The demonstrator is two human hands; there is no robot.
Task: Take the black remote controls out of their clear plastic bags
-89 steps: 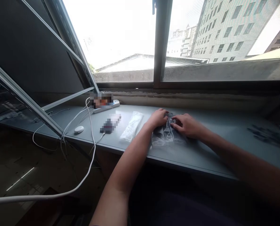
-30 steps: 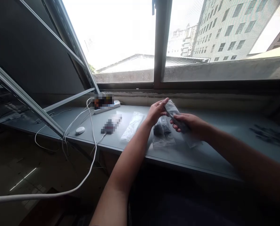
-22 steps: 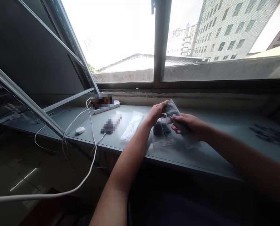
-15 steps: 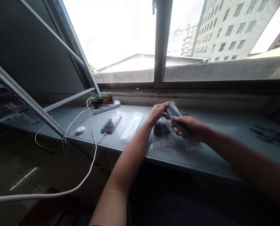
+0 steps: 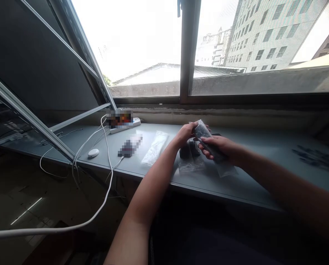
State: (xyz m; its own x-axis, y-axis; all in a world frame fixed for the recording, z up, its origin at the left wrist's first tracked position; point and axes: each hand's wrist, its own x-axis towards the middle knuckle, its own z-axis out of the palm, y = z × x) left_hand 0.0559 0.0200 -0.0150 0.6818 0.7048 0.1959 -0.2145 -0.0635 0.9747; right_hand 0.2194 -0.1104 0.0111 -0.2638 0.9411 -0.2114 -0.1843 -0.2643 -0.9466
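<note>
A clear plastic bag (image 5: 202,129) with something long and dark inside is held slanted above the table. My right hand (image 5: 220,144) is wrapped round its middle, and the bag's loose end hangs below that hand. At the upper end, my left hand (image 5: 186,133) has its fingers closed on the plastic, partly behind it. Beneath both hands lies a second clear bag (image 5: 191,162) with black contents, partly covered by them. To the left of my left forearm, a flat plastic bag (image 5: 154,148) with whitish contents rests on the table.
On the grey table (image 5: 252,184) stand a white round device (image 5: 93,153), a blurred-out object with a cable (image 5: 129,147) and a power strip (image 5: 127,126). Dark pieces (image 5: 316,158) lie at the right. A white cable (image 5: 107,184) loops past the front edge; a metal frame (image 5: 34,116) slants at left.
The bag's upper end has turned slightly, and the fingers of my left hand have shifted behind it. My right hand keeps its grip. The view has moved very slightly.
</note>
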